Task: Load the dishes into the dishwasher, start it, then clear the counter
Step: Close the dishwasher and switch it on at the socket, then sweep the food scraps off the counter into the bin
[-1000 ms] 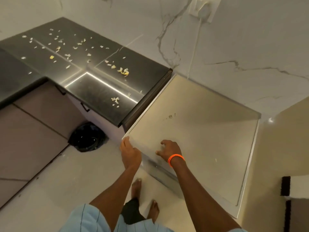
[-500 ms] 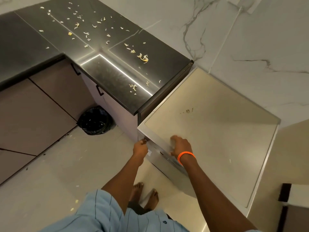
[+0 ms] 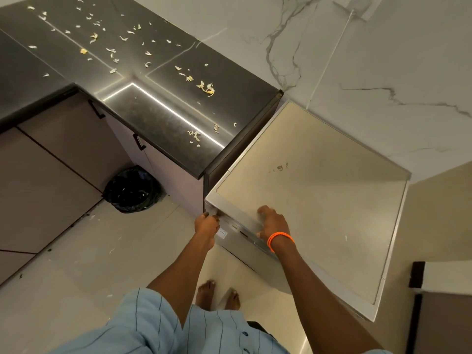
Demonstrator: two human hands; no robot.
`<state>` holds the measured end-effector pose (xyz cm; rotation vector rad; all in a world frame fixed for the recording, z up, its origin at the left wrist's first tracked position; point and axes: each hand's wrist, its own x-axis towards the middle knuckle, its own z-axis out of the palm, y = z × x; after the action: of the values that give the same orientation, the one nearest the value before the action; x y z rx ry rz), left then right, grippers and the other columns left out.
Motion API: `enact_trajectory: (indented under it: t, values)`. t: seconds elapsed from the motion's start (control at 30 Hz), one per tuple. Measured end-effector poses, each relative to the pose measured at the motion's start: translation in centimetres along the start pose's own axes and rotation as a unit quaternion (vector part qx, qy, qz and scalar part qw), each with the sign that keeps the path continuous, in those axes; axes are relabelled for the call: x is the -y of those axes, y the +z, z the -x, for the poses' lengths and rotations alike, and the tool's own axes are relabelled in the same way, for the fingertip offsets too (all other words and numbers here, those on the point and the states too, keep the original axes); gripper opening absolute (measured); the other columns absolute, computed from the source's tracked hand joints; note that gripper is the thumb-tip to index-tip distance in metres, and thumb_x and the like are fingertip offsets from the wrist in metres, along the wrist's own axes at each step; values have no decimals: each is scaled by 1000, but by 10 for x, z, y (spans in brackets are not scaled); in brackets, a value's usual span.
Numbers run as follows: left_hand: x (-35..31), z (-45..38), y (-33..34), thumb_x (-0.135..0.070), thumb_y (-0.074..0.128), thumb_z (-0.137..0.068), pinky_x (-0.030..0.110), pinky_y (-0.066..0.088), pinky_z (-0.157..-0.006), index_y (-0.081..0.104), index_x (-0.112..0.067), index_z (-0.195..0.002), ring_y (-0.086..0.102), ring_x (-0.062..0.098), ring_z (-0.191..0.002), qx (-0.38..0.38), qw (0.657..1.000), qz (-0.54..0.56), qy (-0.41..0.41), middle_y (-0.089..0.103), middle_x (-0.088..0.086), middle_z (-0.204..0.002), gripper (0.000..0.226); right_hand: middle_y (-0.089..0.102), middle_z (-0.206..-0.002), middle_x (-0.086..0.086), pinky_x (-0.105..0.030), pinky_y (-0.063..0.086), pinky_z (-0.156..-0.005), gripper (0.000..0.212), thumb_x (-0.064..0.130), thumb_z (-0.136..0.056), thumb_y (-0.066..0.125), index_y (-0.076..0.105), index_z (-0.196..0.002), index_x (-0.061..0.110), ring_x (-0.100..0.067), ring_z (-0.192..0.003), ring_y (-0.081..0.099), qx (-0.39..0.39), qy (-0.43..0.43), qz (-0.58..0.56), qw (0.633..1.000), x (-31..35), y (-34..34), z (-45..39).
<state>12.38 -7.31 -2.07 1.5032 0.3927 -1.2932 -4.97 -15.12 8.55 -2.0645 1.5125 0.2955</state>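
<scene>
Standing at the dishwasher [image 3: 319, 200], at 3 o'clock of the dark surface [image 3: 158, 108], the person is curling the left hand [image 3: 206, 226] against its front top corner, fingers hidden. The right hand [image 3: 272, 222] is lying spread over its front edge. Pale scraps [image 3: 207, 88] are littering the surface; bare floor [image 3: 84, 254] is lying open at 8 o'clock, beside a black bin [image 3: 132, 189].

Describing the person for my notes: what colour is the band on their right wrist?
Bright orange; the wristband shows clearly in the head view.
</scene>
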Motion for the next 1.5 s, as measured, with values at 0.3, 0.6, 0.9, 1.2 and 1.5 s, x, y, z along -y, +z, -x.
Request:
enact_trajectory:
  t: [0.3, 0.6, 0.9, 1.2, 1.5]
  values:
    - [-19, 0, -3, -9, 60, -100, 23, 41, -49, 64, -6, -100, 44, 13, -57, 29, 988, -147, 25, 57, 11, -80, 5, 59, -125, -11, -39, 50, -96, 63, 0, -72, 78, 53, -125, 22, -33, -109, 59, -6, 15, -2, 1000, 1, 1, -3]
    - [-56, 5, -11, -16, 67, -91, 37, 58, -80, 63, 0, -115, 67, 32, -97, -13, 922, -382, 59, 66, 16, -106, 29, 67, -112, -10, -31, 50, -84, 45, 11, -73, 80, 61, -112, 22, -31, -99, 63, -2, 38, 17, 999, 13, -10, -6]
    - [-97, 13, -40, -22, 63, -96, 38, 51, -95, 65, -3, -110, 61, 32, -105, -54, 893, -426, 136, 63, 16, -112, 24, 69, -110, -10, -35, 53, -86, 32, 36, -88, 67, 64, -112, 15, -28, -97, 63, -87, 18, -38, 995, 69, -6, -28]
    - [-160, 14, -60, -18, 65, -90, 35, 52, -73, 58, -10, -72, 57, 27, -78, -80, 898, -389, 188, 56, 10, -79, 21, 65, -113, -8, -35, 51, -88, 36, 35, -86, 72, 62, -114, 14, -29, -106, 62, -91, -100, -108, 985, 145, 8, -60]
    - [-220, -5, -40, -14, 61, -88, 38, 56, -83, 74, -14, -93, 67, 21, -91, -76, 861, -430, 260, 73, 5, -97, 14, 9, -167, -6, -39, 13, -125, 74, 52, -99, 47, 20, -158, 16, -22, -154, 3, -75, -146, -37, 986, 199, 33, -115]
